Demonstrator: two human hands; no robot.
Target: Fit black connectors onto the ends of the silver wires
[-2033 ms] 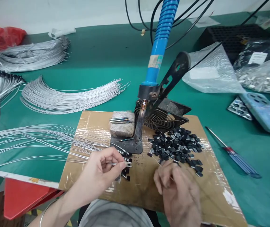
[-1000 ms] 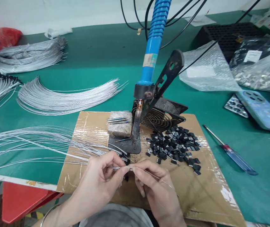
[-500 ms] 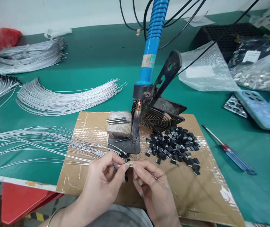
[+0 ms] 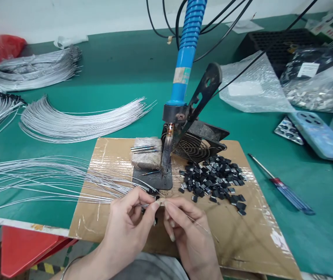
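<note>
Both of my hands meet just below the soldering iron [image 4: 169, 140], over the front of the cardboard sheet [image 4: 259, 233]. My left hand [image 4: 129, 221] is closed, thumb and forefinger pinching a small black connector [image 4: 157, 198] on a white wire; fingers hide most of it. My right hand [image 4: 188, 229] is closed too, its fingertips touching or almost touching the left ones. A thin wire [image 4: 203, 226] runs through its pinch and trails to the lower right. White wires [image 4: 105, 181] pass from the left to behind my left hand, with black ends partly hidden beneath it.
Loose black connectors [image 4: 213, 177] lie heaped right of the iron, before a small fan [image 4: 197, 144]. A block with metal tips [image 4: 146, 153] stands left. Around are a wire bundle [image 4: 81, 122], a screwdriver [image 4: 283, 184], a phone [image 4: 320, 132] and plastic bags [image 4: 250, 83].
My hands hold almost the same pinch at the same place. The whole view has shifted very slightly; nothing has been let go or picked up.
</note>
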